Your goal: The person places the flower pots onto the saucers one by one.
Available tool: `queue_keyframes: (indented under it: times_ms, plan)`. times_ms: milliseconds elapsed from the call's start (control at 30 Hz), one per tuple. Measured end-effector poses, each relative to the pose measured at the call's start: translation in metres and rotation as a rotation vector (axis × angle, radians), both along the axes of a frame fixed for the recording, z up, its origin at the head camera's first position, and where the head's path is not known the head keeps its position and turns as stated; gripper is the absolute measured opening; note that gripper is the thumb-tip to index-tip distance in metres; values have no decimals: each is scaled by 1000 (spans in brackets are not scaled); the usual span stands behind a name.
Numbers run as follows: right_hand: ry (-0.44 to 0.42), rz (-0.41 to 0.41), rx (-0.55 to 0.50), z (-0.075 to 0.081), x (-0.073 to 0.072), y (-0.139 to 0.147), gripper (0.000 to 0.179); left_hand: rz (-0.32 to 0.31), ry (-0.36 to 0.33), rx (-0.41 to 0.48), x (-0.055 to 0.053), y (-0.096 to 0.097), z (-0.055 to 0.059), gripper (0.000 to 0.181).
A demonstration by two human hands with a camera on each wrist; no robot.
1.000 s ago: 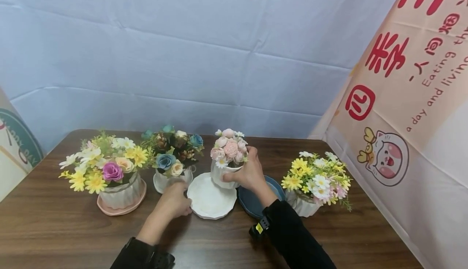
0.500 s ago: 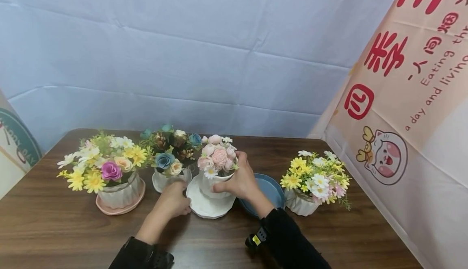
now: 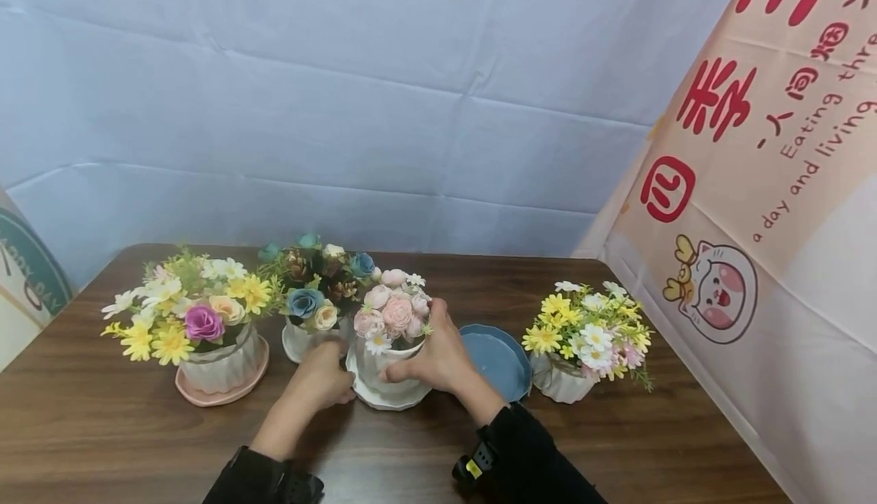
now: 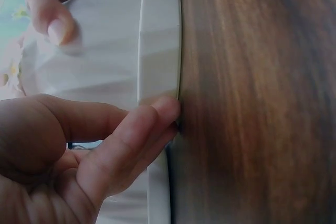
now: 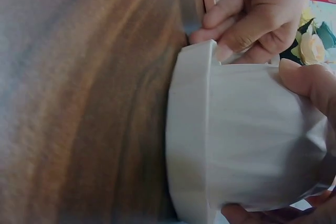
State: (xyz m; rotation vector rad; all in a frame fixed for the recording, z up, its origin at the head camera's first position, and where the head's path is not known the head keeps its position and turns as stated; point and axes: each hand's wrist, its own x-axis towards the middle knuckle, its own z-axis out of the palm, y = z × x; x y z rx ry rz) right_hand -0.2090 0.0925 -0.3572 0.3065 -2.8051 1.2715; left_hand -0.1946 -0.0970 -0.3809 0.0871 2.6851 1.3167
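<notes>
**Pink-flower pot comes in over its white saucer**

Here you are, both hands busy! Your right hand (image 3: 435,355) is curled round the white pot (image 3: 370,367), thumb on the near side, fingers wrapping the far side. Your left hand (image 3: 320,378) pinches the left edge of the white saucer (image 3: 387,403), thumb and fingertips closed on the rim. The pot stands upright inside that rim, its pink flowers (image 3: 397,312) on top; the rim hides whether the base bears fully.

This looks like the seating step, near its finish. Next, I'd say, you want a small centring nudge, then a gentle release while the left hand steadies the saucer.

And look at the shift: a second ago the pot was at the saucer's back right, with much of the white surface bare; now it's over the middle, and your wrist covers less of the blue plate (image 3: 496,359).

Further out on the table (image 3: 384,458), the yellow-flowered pot (image 3: 562,381) waits just right of that plate; on your left, another pot (image 3: 222,363) sits on a pink saucer (image 3: 233,393).
</notes>
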Motion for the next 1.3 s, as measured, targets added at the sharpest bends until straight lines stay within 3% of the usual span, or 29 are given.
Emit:
queue_keyframes:
  times_ms: [267,667,800,1033,1300]
  plan:
    - [12,-2,8,-11,1,2,112,8,-7,11,1,1,1,52]
    - [-19,-14,32,-12,0,0,112,11,4,25,1,2,1,48]
    - [-21,-2,34,-12,0,2,111,18,20,-10,1,3,1,45]
    - [-28,17,44,-11,3,3,106,16,77,-124,2,4,1,18]
    - [-59,14,34,-11,4,4,110,9,49,-118,0,6,3,31]
